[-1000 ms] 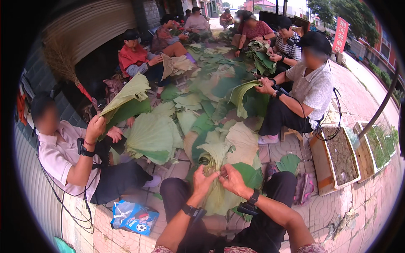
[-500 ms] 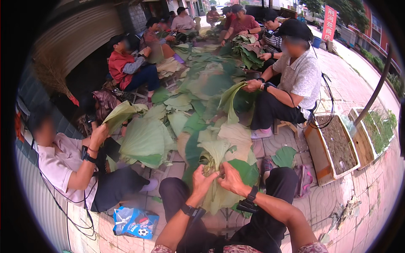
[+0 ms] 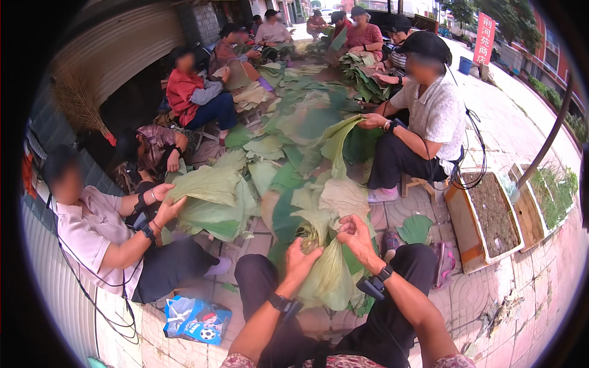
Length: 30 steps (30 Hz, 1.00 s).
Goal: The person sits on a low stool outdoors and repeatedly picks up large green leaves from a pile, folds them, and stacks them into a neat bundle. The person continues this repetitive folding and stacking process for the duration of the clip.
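Note:
A pale green bundle of large lotus leaves (image 3: pixel 326 279) hangs between my knees, its gathered, crumpled ends near the top. My left hand (image 3: pixel 299 260) is closed around the bundle's left side by those ends. Fingers pinched, my right hand (image 3: pixel 358 240) is raised slightly beyond and right of the bundle, at the upper edge of a leaf; what lies between its fingertips is too small to make out. Beyond my hands spreads a pile of overlapping lotus leaves (image 3: pixel 287 176), some green, some faded to tan.
Co-workers sit along both sides of the pile, handling leaves. A blue printed bag (image 3: pixel 197 320) lies by my left leg. At right are a soil-filled planter box (image 3: pixel 485 214), a loose green leaf (image 3: pixel 415 229) and a pink-purple shoe (image 3: pixel 445 265).
My right hand has moved up and to the right, away from my left hand, which stays on the bundle. The co-worker at left has lowered a leaf onto the stack before them.

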{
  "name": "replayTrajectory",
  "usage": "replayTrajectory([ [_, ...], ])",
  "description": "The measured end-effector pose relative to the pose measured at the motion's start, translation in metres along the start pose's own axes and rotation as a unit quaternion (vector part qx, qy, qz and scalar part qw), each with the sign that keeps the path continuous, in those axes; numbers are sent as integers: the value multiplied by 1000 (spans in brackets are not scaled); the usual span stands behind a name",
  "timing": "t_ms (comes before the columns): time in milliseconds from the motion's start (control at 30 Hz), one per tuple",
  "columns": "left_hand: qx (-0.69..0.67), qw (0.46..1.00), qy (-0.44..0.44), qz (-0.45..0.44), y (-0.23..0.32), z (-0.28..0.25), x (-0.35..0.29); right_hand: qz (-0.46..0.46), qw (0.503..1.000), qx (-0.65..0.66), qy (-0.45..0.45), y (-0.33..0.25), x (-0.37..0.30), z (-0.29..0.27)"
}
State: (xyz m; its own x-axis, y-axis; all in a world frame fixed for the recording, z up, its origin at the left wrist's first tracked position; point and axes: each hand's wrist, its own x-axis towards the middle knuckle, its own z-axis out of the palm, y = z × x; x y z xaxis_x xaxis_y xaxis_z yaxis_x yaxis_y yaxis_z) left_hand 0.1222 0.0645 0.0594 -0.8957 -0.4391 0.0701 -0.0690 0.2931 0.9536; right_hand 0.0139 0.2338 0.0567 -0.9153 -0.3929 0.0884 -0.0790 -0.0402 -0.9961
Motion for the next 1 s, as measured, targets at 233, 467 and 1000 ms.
replayTrajectory([
  [233, 30, 1000, 7, 8, -21, 4, -1, -30, 995, -55, -84, -4, -15, 32],
  [467, -223, 973, 12, -66, -27, -14, 9, -42, 996, 50, -55, 1, -7, 54],
  [1000, -261, 962, 52, -64, -2, -45, 2, -172, 959, -213, -78, 1, -24, 73],
])
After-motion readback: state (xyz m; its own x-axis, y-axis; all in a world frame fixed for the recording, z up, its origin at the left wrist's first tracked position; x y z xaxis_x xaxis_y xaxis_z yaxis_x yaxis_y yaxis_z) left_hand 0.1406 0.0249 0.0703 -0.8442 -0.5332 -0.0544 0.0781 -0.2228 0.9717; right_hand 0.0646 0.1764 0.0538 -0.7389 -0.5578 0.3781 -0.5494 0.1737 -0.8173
